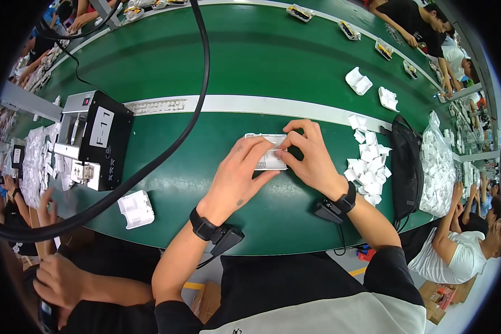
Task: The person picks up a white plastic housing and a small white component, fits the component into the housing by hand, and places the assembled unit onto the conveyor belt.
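A white plastic housing shell [270, 163] lies on the green work surface in front of me, ribbed or slotted along one side. My left hand [236, 172] grips its left side, with the fingers over the top edge and the thumb along the near edge. At its upper right, my right hand [312, 156] has thumb and forefinger pinched together against the shell. Whatever is between those fingertips is too small to make out. To the right is a loose pile of small white pieces [370, 167]. Another white shell [136, 210] rests to the left of my left forearm.
A black machine [97, 142] stands at the left, and a thick black cable [200, 94] arcs across the view. Beyond a pale rail are white shells [358, 81] and several filled housings [349, 30]. A black bag [406, 170] and a clear bag of parts [435, 172] flank the right; co-workers sit around.
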